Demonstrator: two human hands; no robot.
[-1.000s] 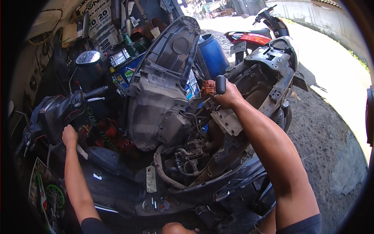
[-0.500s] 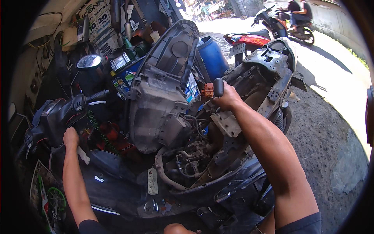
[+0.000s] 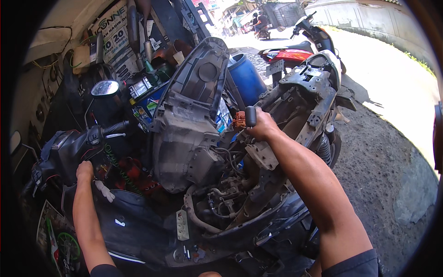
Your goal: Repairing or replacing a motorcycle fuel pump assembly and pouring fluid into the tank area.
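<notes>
In the head view, you work at the mouth of a cluttered workshop, where rough grey ground [image 3: 364, 180] runs out on the right to a sunlit street and a pale boundary wall [image 3: 374, 21]. The black scooter [image 3: 134, 221] fills the middle, its rear bodywork off and its engine [image 3: 224, 201] bare. A large dark plastic body piece [image 3: 184, 131] stands tilted up beside the frame, with a blue drum [image 3: 248, 81] behind it and a red motorcycle [image 3: 297, 54] outside. On the scooter's near edge lie a white power strip [image 3: 182, 225] and a few small metal parts. Your left hand [image 3: 85, 170] is at the front panel below the handlebar, just above a pale limp thing [image 3: 104, 190]; its fingers bend inward, but you cannot tell whether they clasp anything. Your right hand [image 3: 262, 124] reaches over the stripped frame to a black rounded piece [image 3: 250, 116], right beside an orange-brown part [image 3: 239, 119]; its fingers are mostly hidden, so whether they grip cannot be told. The lower edge cuts off both your sleeves, deep shadow blurs the clutter under the handlebar, and a dark object [image 3: 437, 134] at the right rim is too cropped to make out.
</notes>
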